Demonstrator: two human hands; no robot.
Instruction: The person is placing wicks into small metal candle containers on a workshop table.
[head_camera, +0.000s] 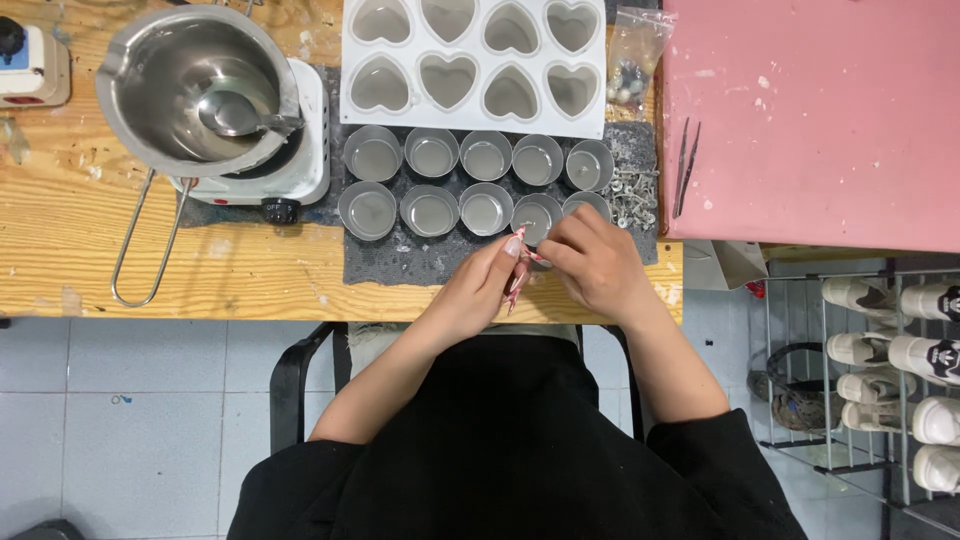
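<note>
My left hand (468, 292) pinches a thin red-and-white strip (517, 278) just above the table's front edge. My right hand (597, 262) meets it from the right, its fingertips closed on the strip's upper end. Both hands hover by the front row of small round metal tins (430, 211), closest to the fourth tin (538, 213). Part of the rightmost front tin (585, 202) is hidden by my right hand. The tins stand in two rows on a dark grey mat (400, 262).
A white heart-shaped mould tray (474, 128) lies behind the tins. At left a steel melting pot (190, 85) with a spoon sits on a white hot plate (300, 165). Right: pink board (810, 150), tweezers (686, 165), small metal wick tabs (633, 188), plastic bag (633, 60), shoe rack (880, 370).
</note>
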